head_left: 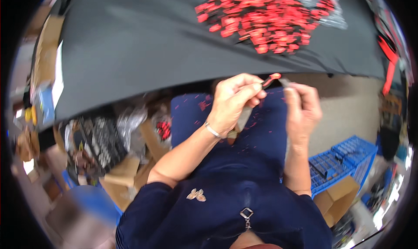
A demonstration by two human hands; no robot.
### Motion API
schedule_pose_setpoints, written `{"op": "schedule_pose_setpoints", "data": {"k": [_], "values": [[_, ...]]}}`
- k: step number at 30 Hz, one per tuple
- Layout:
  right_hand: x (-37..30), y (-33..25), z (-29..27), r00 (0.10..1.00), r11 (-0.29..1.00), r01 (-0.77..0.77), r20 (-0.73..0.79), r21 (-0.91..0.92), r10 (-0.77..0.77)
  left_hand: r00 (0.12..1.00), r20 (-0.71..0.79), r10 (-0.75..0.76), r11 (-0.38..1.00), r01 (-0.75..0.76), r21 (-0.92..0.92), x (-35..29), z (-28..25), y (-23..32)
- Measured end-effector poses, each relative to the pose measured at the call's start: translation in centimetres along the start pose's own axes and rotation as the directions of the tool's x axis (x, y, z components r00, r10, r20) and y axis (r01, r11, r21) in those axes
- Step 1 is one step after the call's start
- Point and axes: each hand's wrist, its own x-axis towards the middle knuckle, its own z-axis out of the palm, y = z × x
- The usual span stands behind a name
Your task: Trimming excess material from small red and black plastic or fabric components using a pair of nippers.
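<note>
Above my lap, near the table's front edge, my left hand [235, 99] pinches a small red-and-black piece [271, 79] between thumb and fingers. Its red end points toward my right hand [303, 107], which is closed on a small flat grey piece [284, 81]. That grey piece is blurred, so I cannot tell whether it is a blade. Its tip is close to the red end; whether they touch is unclear. On the table beyond lies a large heap of similar red-and-black pieces [265, 20].
The black-covered table [130, 53] spans the front. Clear plastic [335, 14] lies by the heap. Red scraps dot my dark blue lap [187, 114]. Blue crates [339, 162] and a cardboard box [337, 199] stand at right. Open cartons [124, 175] and bagged parts are at left.
</note>
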Motion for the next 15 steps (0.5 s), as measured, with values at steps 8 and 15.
{"op": "schedule_pose_setpoints", "data": {"k": [8,15], "values": [[-0.8,1.8,-1.2,0.998,0.997,-0.05,0.028,0.063,0.048,0.757,-0.591,0.279,0.956,-0.274,0.1,-8.2,-16.1,-1.1],[-0.8,1.1,0.2,0.999,0.994,-0.041,-0.006,0.097,0.041,0.412,-0.895,0.171,0.985,-0.08,0.151,-16.8,-30.4,-8.7]]}}
